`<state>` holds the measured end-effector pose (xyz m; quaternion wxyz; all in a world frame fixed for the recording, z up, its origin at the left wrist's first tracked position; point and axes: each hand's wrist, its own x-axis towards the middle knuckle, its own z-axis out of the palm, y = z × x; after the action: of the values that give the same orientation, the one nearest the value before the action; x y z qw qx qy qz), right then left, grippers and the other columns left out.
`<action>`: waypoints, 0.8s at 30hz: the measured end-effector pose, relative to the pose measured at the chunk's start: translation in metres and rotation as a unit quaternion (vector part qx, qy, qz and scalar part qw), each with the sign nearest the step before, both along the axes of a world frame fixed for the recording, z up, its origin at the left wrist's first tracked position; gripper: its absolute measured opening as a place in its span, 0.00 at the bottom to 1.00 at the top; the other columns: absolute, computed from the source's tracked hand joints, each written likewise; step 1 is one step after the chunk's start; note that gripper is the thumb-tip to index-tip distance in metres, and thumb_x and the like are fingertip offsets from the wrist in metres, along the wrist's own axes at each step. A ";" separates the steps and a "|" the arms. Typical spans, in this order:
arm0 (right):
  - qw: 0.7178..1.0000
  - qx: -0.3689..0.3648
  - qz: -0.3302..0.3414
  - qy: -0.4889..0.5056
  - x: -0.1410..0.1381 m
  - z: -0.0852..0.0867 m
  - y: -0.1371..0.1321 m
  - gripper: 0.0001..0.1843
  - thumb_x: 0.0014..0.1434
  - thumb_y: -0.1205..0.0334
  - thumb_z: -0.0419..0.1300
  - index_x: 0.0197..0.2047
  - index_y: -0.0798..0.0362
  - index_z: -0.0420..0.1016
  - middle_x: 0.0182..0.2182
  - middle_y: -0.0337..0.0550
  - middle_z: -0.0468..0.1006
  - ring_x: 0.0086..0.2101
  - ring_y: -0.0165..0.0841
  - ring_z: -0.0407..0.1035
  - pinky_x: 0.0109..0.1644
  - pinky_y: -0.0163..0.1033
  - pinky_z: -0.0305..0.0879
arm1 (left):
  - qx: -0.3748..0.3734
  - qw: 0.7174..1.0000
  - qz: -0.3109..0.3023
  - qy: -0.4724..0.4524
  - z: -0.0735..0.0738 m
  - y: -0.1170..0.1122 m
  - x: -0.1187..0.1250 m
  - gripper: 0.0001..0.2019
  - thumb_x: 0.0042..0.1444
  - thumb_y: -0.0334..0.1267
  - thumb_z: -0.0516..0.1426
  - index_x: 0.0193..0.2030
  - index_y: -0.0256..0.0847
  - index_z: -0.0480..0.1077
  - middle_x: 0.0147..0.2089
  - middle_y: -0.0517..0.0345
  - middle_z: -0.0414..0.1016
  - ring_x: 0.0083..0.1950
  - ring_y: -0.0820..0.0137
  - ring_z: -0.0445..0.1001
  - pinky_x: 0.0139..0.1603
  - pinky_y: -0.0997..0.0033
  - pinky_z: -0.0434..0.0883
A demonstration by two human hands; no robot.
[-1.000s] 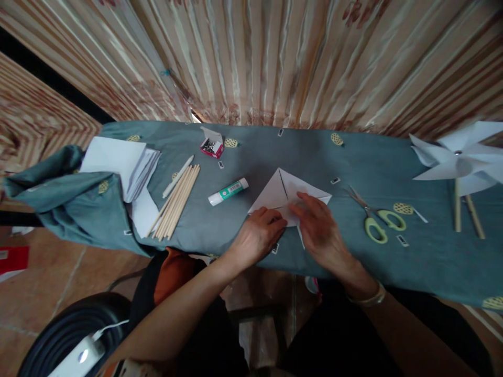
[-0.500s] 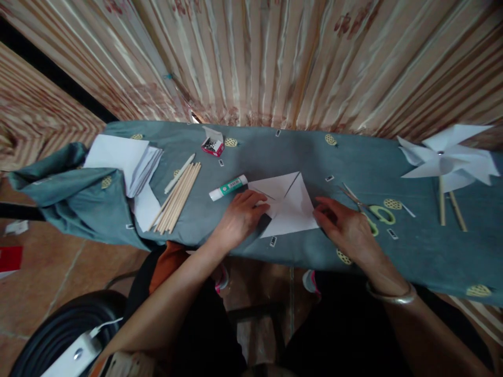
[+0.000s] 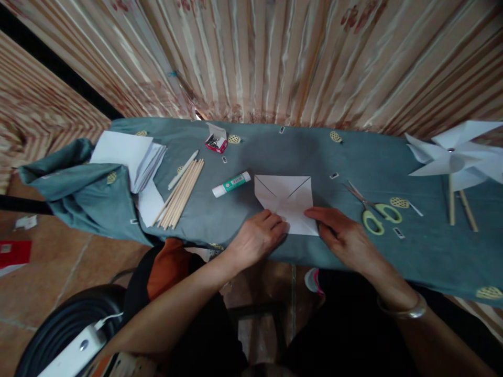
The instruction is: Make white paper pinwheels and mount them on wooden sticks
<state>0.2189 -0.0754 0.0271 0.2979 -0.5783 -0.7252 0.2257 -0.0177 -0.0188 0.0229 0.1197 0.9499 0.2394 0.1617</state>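
A white square sheet of paper (image 3: 288, 201) with diagonal creases lies flat on the teal cloth of the table (image 3: 275, 157). My left hand (image 3: 257, 238) rests on the sheet's near left corner, fingers bent and pressed down on the paper. My right hand (image 3: 346, 235) lies at the near right corner, fingertips touching the paper's edge, fingers together and lightly curled. Neither hand lifts the sheet.
A glue stick (image 3: 231, 184) lies left of the sheet, with wooden sticks (image 3: 181, 195), a white pen (image 3: 181, 169) and a paper stack (image 3: 129, 159) further left. A red box of pins (image 3: 216, 141) sits at the back. Green scissors (image 3: 373, 212) lie to the right; a white pinwheel (image 3: 456, 157) is far right.
The folded triangle has been unfolded into a flat square and turned. Both hands have moved from its sides to its near corners.
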 end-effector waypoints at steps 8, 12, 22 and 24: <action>0.978 -0.100 -0.033 0.179 0.003 -0.001 0.011 0.11 0.57 0.59 0.65 0.44 0.42 0.82 0.52 0.41 0.80 0.53 0.41 0.74 0.59 0.50 0.70 | -0.020 1.000 -0.001 -0.019 0.000 -0.001 -0.002 0.10 0.68 0.31 0.50 0.43 0.34 0.72 0.39 0.52 0.77 0.40 0.67 0.74 0.39 0.69 0.74; 0.974 -0.092 -0.048 0.203 -0.006 -0.005 0.017 0.05 0.56 0.55 0.67 0.34 0.45 0.82 0.48 0.43 0.81 0.50 0.41 0.75 0.58 0.50 0.70 | -0.036 0.999 -0.001 -0.035 -0.005 -0.008 -0.002 0.10 0.69 0.33 0.49 0.46 0.35 0.71 0.39 0.52 0.76 0.41 0.67 0.75 0.40 0.69 0.75; 0.997 0.007 -0.049 0.058 -0.026 -0.015 0.014 0.06 0.61 0.59 0.61 0.35 0.46 0.79 0.45 0.45 0.80 0.47 0.42 0.74 0.53 0.52 0.71 | -0.061 0.997 -0.038 -0.030 -0.002 -0.017 -0.003 0.14 0.68 0.30 0.49 0.56 0.34 0.68 0.47 0.49 0.76 0.48 0.65 0.72 0.47 0.65 0.76; 0.998 0.018 -0.049 0.042 -0.028 -0.014 0.015 0.06 0.62 0.60 0.61 0.34 0.46 0.78 0.44 0.45 0.80 0.46 0.42 0.74 0.52 0.52 0.72 | -0.066 0.997 -0.038 -0.026 -0.002 -0.017 -0.003 0.13 0.68 0.31 0.48 0.55 0.33 0.69 0.47 0.48 0.76 0.48 0.65 0.72 0.47 0.65 0.76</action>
<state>0.1910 -0.0608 0.0128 0.3489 -0.5975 -0.6870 0.2221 -0.0209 -0.0353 0.0212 0.1938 0.9439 0.2101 0.1653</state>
